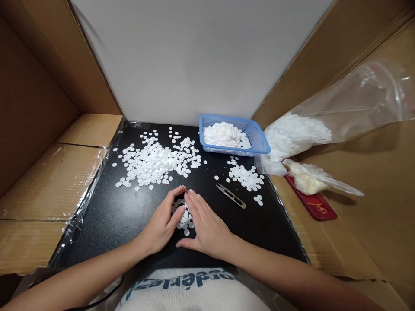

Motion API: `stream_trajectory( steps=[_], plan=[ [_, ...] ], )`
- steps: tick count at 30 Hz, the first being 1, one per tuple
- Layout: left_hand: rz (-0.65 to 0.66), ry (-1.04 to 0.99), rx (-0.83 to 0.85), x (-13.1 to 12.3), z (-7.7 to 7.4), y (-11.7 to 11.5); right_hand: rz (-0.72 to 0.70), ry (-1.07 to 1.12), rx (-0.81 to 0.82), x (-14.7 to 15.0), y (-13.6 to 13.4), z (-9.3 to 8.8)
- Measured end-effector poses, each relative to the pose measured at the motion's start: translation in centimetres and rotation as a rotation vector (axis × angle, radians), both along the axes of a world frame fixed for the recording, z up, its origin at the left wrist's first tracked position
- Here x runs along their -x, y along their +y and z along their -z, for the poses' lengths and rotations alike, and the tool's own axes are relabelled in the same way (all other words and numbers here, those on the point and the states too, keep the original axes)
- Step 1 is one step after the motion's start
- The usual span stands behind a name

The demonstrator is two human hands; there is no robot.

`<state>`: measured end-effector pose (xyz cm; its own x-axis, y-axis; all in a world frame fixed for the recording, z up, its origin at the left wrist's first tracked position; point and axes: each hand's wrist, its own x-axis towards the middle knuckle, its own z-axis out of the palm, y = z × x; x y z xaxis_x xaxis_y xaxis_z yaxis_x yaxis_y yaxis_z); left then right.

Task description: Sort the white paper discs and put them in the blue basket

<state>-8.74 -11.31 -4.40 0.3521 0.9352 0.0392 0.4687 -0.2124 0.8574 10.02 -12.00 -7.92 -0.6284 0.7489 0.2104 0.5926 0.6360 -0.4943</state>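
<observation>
Small white round discs (186,219) lie on the black tabletop between my two hands. My left hand (165,220) curves around their left side, its thumb reaching in over them. On the other side, my right hand (207,226) rests with fingers stretched out and the thumb apart. The fingertips of both hands come together at the far side of the small group. Neither hand grips anything. Beyond them spreads a large heap of the same discs (155,162), and a smaller pile (245,176) sits to the right. Thread snips (231,195) lie right of my right hand.
A blue plastic basket (259,137) holding many discs stands at the back. At right are a large clear bag (298,131) of white pieces, a small bag (308,179) with yellowish contents and a red flat case (313,205). Cardboard walls (366,229) flank the table.
</observation>
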Motion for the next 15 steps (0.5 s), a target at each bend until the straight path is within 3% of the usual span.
stream_trajectory(
  steps=[7, 11, 15],
  plan=[
    [-0.069, -0.095, -0.032, -2.9, 0.9, 0.5, 0.059, 0.036, 0.030, 2.1, 0.4, 0.2],
    [-0.070, -0.197, -0.057, -3.1, 1.2, 0.6, 0.135, 0.085, -0.002, 2.1, 0.4, 0.5],
    [-0.072, -0.345, -0.069, -2.1, 0.7, 0.8, 0.238, 0.261, 0.087, 1.1, 0.1, 0.2]
  ],
)
